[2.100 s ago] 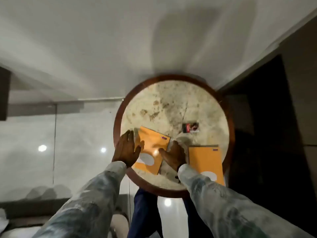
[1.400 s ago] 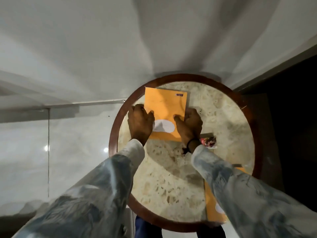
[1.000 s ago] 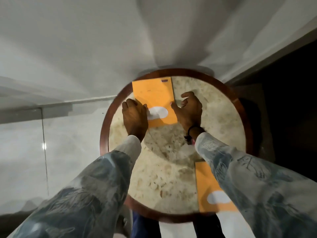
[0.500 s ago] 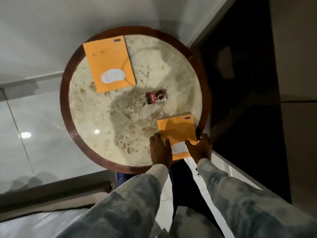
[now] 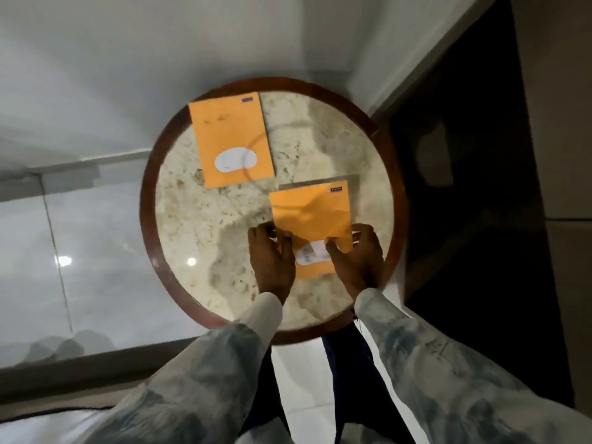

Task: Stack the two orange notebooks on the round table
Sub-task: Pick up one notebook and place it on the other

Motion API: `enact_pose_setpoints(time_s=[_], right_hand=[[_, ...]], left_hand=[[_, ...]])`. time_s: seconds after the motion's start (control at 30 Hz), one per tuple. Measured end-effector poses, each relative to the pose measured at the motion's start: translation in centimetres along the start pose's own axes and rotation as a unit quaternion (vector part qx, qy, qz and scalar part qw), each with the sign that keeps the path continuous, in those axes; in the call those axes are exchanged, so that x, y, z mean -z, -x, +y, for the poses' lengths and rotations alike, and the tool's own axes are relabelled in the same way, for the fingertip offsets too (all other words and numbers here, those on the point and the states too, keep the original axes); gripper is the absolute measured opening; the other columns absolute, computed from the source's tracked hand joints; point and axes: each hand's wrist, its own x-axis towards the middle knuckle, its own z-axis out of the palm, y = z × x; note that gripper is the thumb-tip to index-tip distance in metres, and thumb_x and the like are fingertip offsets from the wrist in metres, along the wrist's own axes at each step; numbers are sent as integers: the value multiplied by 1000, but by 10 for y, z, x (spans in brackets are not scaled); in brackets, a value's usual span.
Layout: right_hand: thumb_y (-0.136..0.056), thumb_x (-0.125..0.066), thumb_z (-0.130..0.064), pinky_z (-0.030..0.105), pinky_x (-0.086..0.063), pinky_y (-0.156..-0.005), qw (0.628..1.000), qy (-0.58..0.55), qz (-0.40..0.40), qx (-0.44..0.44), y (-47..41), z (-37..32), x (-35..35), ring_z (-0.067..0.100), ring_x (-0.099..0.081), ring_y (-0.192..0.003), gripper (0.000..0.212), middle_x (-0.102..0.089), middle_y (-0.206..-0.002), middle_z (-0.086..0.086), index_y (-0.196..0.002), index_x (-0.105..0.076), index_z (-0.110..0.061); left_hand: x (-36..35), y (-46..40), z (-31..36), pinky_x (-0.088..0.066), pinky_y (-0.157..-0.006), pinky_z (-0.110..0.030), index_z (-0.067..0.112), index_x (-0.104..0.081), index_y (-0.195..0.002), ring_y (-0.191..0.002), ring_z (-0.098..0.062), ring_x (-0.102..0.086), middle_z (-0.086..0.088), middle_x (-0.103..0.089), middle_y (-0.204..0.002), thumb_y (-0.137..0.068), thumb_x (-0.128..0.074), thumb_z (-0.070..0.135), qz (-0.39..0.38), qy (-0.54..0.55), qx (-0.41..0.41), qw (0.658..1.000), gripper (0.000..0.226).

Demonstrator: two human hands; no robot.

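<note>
Far notebook [image 5: 229, 136] flat at the round desk [image 5: 147, 219] back-left as stack base; left hand [image 5: 272, 261] and right hand [image 5: 358, 257] pinching the near notebook [image 5: 312, 213] by its side edges, probably for lifting across.

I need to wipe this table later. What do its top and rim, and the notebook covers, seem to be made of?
The table top looks like polished stone, perhaps marble: mottled beige and glossy reflections. The rim looks like dark varnished wood. Far notebook and near notebook, held by the left hand and right hand, seem matte orange card.
</note>
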Motion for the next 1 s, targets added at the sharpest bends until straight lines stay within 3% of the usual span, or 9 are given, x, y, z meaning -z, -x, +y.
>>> enact_pose_setpoints(time_s=[0.17,0.33,0.5,0.63,0.7,0.77,0.83,0.9,1.0], right_hand=[[-80,-74,-33,29,-41,-78,997,-5,-25,77,-46,-97,-58,30,-62,-107,43,-65,-117,8,-116,-61,-14],[-83,-67,-38,35,-43,-81,993,20,-58,97,-89,-161,-110,34,-60,-110,45,-66,-117,12,-115,-62,-8],[-76,-55,-45,34,-39,-69,991,57,-57,106,-112,-181,-132,38,-63,-97,45,-68,-100,16,-92,-65,-5],[-86,-63,-35,41,-44,-89,989,93,-79,85,-116,-196,-139,38,-53,-119,43,-54,-127,17,-114,-59,-3],[-87,-63,-34,42,-43,-90,992,69,-93,57,-121,-198,-140,38,-51,-122,47,-50,-132,18,-120,-56,-2],[-78,-62,-42,43,-45,-87,993,2,-115,30,-125,-202,-137,39,-55,-118,56,-54,-130,19,-117,-58,-2],[-64,-57,-51,48,-52,-88,989,-77,-122,7,-138,-202,-133,39,-60,-109,67,-60,-124,18,-115,-61,-7],[-74,-57,-39,54,-52,-96,980,-126,-154,8,-142,-206,-127,36,-61,-107,56,-62,-122,15,-122,-58,-10],[-90,-57,-13,39,-54,-94,971,-158,-135,115,-127,-214,-109,31,-63,-112,40,-66,-124,11,-130,-54,-7]], left_hand=[[49,-110,18,-55,-85,-47,3,-59,-114,-97,-37,-63,-18,-60,-113,-94,-66,19,68,-5,-5,998,27],[77,-199,25,-55,-91,-46,1,-63,-118,-106,-39,-63,-22,-64,-121,-92,-66,20,70,-57,24,996,32],[77,-226,22,-53,-93,-52,-7,-58,-116,-111,-46,-60,-29,-61,-122,-92,-62,12,75,-91,-8,993,31],[75,-236,26,-53,-101,-52,2,-57,-124,-117,-44,-57,-24,-58,-129,-80,-68,24,8,-55,73,996,50],[79,-251,21,-57,-99,-55,13,-62,-120,-116,-37,-62,-14,-65,-128,-67,-70,36,-32,-18,106,994,59],[89,-253,23,-61,-92,-51,14,-59,-114,-110,-29,-66,-9,-68,-120,-75,-68,18,-94,39,83,991,41],[98,-246,25,-62,-84,-29,14,-44,-118,-105,-10,-64,1,-63,-113,-89,-59,-5,-156,59,26,986,38],[101,-239,24,-55,-74,-17,12,-36,-116,-87,11,-59,11,-56,-101,-94,-55,-10,-168,32,-61,983,37],[101,-226,24,-43,-65,-30,4,-38,-116,-68,-3,-54,5,-51,-82,-95,-56,-3,-87,24,-162,983,28]])
